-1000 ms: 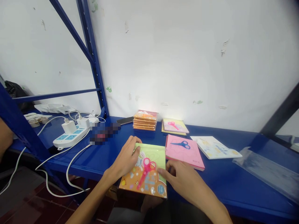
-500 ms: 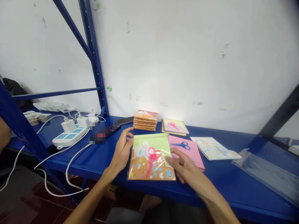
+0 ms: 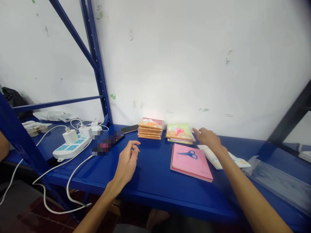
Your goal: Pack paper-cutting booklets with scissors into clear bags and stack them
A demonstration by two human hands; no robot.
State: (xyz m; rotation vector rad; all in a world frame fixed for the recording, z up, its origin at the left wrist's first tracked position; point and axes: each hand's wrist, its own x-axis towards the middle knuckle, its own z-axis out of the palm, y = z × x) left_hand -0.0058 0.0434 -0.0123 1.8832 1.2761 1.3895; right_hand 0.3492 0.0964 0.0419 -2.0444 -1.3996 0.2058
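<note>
My left hand (image 3: 126, 160) hangs just above the blue shelf top (image 3: 155, 181), loosely curled and holding nothing. My right hand (image 3: 207, 137) reaches toward the back, its fingertips just right of a plastic-wrapped orange and green packet printed with pink scissors (image 3: 179, 132). That packet lies on a small pile of similar packets. Below my right wrist is a white booklet (image 3: 216, 158), partly hidden by my hand. A pink booklet with blue scissors on its cover (image 3: 190, 161) lies in front. A stack of orange packets (image 3: 150, 128) stands left of the pile.
A white power strip (image 3: 70, 147) with plugged-in chargers and white cables lies at left. Behind it are a phone (image 3: 128, 128) and a pixelated object (image 3: 104, 144). A blue steel upright (image 3: 97, 64) rises at left. A clear plastic sheet (image 3: 279, 181) lies at right.
The scissors packet has gone from between my hands to the pile at the back. My right hand has let go and stretched rearward, while my left hand has drawn away from the packet.
</note>
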